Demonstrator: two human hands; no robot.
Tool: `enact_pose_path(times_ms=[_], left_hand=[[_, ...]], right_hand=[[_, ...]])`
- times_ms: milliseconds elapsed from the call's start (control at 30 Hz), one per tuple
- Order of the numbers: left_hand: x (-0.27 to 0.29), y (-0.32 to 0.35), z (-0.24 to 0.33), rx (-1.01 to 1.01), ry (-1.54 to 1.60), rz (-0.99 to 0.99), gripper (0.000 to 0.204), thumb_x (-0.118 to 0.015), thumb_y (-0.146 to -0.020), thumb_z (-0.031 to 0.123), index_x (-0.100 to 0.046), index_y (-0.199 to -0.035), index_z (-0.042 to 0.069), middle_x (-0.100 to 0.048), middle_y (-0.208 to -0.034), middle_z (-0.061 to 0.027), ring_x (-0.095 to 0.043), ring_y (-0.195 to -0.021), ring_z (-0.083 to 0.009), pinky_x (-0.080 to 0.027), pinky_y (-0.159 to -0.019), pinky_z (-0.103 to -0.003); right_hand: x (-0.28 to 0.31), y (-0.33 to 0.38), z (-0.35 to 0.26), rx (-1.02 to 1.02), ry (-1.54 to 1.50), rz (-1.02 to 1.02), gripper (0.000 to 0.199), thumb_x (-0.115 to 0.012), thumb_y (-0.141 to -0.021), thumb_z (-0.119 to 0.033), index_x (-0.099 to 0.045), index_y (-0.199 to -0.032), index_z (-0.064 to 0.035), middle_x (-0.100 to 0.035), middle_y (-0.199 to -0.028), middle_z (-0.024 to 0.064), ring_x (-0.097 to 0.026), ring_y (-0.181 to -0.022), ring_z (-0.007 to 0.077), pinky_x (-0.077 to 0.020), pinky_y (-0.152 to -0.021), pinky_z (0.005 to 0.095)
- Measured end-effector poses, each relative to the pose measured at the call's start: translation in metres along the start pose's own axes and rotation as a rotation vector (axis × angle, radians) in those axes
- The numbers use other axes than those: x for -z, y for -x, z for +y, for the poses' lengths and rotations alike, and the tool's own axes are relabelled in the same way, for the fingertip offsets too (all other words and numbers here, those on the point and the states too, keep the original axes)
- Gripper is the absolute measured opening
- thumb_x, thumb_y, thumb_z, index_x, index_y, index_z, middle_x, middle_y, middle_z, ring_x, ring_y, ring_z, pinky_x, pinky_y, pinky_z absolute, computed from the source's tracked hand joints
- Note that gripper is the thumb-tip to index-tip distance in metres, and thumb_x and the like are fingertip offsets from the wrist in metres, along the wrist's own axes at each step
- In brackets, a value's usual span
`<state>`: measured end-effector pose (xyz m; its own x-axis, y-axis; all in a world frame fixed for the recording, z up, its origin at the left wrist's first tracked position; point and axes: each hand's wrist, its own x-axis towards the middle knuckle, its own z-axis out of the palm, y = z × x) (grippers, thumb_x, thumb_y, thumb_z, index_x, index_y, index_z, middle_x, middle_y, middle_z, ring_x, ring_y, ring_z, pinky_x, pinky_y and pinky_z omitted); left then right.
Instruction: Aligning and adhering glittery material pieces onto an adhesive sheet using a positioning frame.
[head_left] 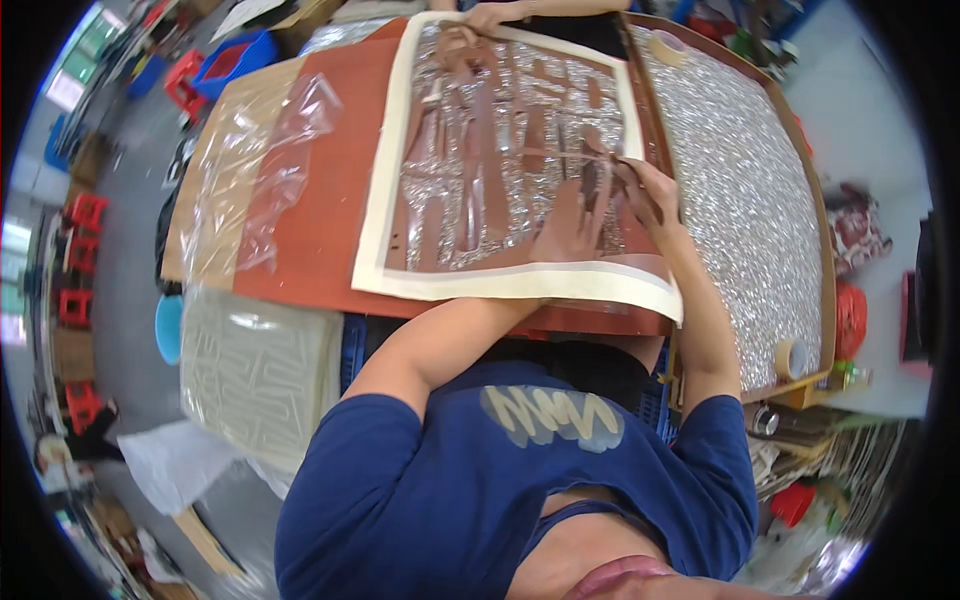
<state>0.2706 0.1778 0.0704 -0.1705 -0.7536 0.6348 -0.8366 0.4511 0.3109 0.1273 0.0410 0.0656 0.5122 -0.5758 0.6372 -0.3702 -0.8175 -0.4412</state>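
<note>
One broad rust-red board (315, 215) lies ahead of us, and on it sits the cream-bordered clear sheet (470, 283). Our left hand (568, 232) shows through the sheet, reaching in under its near edge, fingers loosely extended away from us. Our right hand (650, 200) is at the right border, fingers bent inward; we can't tell what they pinch. Nearer the right, a thin brown strip (565, 153) runs leftward, long axis crosswise.

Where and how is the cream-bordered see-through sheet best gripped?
Probably at its near cream border, pinched from the wearer's side, above and below: the strip is flat, and the left forearm passes beneath it, suggesting that edge lifts freely.
</note>
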Motion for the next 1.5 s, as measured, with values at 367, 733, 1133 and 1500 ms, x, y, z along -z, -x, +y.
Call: enact_pose_path(times_ms=[367,733,1133,1500], left_hand=[[-0.042,0.008,-0.048,0.017,-0.251,0.036,0.035,-0.061,-0.076,0.023,-0.058,-0.100,-0.002,-0.057,-0.096,-0.0189,-0.055,-0.092,-0.0320,-0.044,-0.077,-0.044],[-0.048,-0.008,-0.051,0.178,-0.179,-0.212,0.043,-0.066,-0.068,0.026,-0.058,-0.101,-0.001,-0.058,-0.104,-0.0183,-0.057,-0.093,-0.0317,-0.047,-0.072,-0.045],[-0.025,-0.021,-0.025,0.309,-0.233,-0.303,0.053,-0.062,-0.075,0.027,-0.054,-0.124,0.007,-0.056,-0.114,-0.0139,-0.054,-0.103,-0.0313,-0.045,-0.080,-0.044],[-0.046,-0.017,-0.030,0.319,-0.216,-0.273,0.049,-0.061,-0.076,0.024,-0.054,-0.120,0.004,-0.054,-0.115,-0.0151,-0.051,-0.107,-0.0319,-0.042,-0.084,-0.047]], right_hand=[[-0.040,0.032,0.024,0.024,0.391,-0.303,0.037,-0.055,-0.085,-0.012,-0.056,-0.121,-0.0033,-0.056,-0.125,0.0180,-0.053,-0.114,0.0349,-0.0437,-0.097,0.0409],[-0.001,-0.033,0.015,-0.145,0.399,-0.466,0.022,-0.053,-0.085,-0.019,-0.060,-0.073,-0.0014,-0.062,-0.073,0.0230,-0.062,-0.071,0.0405,-0.0494,-0.066,0.0479],[0.004,0.036,-0.027,-0.427,0.565,-0.646,0.055,-0.051,-0.089,-0.038,-0.042,-0.121,0.0053,-0.053,-0.112,0.0264,-0.060,-0.098,0.0415,-0.0508,-0.081,0.0487],[0.055,-0.051,-0.048,-0.486,0.795,-1.039,0.023,-0.057,-0.079,-0.015,-0.065,-0.094,0.0008,-0.068,-0.094,0.0191,-0.066,-0.089,0.0354,-0.0530,-0.078,0.0435]])
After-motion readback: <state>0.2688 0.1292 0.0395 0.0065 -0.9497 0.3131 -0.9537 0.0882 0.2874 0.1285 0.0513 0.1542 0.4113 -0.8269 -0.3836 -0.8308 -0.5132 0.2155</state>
